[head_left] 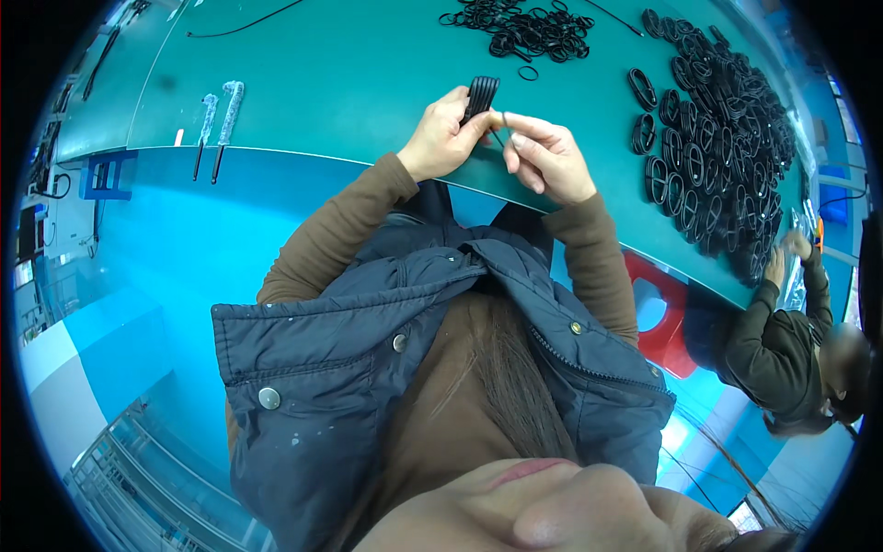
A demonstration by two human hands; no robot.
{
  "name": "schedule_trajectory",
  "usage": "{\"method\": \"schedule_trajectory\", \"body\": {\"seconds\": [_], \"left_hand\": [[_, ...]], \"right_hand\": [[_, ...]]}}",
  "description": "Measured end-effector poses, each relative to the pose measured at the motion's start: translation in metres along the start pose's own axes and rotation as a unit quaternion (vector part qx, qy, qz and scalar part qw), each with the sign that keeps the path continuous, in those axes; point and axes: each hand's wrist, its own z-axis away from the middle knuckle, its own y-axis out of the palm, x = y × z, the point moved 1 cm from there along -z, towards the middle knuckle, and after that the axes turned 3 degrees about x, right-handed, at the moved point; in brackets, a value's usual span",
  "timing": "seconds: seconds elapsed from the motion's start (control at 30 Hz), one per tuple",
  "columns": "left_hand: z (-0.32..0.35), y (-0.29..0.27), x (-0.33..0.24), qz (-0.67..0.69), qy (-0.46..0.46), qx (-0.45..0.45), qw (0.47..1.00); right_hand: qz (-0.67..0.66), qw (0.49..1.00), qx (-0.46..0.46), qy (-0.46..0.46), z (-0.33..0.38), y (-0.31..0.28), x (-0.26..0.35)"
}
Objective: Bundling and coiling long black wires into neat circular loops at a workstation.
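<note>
Near the front edge of the green table, my left hand (440, 138) is closed around a folded bundle of black cable (481, 95). The bundle's looped end sticks up beyond the fingers. My right hand (554, 160) is close beside it, index finger reaching to the left hand's fingertips and thumb bent in. A thin black strand (498, 137) runs between the two hands, and a dark line crosses the right index finger. Whether this is a rubber band or a cable end, I cannot tell. Farther back lies a pile of black rubber bands (543, 32), with a single band (527, 73) apart from it.
A large heap of tied black cable bundles (708, 138) covers the table's right side. Two plastic-wrapped rods (230, 110) lie at the left front edge. Loose cables (244, 25) lie at the back. A red stool (664, 317) and another person (782, 359) are at the right.
</note>
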Motion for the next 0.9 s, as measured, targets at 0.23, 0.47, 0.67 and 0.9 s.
{"method": "schedule_trajectory", "body": {"seconds": [0.23,0.47,0.67,0.9], "left_hand": [[0.000,-0.001,0.006,-0.064,-0.022,0.077,0.995],[-0.005,0.015,-0.006,-0.065,0.087,0.114,0.987],[-0.002,-0.002,-0.021,0.248,-0.086,0.135,0.955],[-0.005,0.003,-0.024,0.274,-0.078,0.120,0.951]], "right_hand": [[0.629,0.773,-0.078,-0.026,0.009,0.002,0.049],[0.624,0.776,0.075,0.060,-0.019,0.006,0.064],[0.083,0.992,0.000,0.098,-0.004,-0.032,0.034],[-0.019,0.991,-0.126,-0.033,0.006,-0.044,0.011]]}}
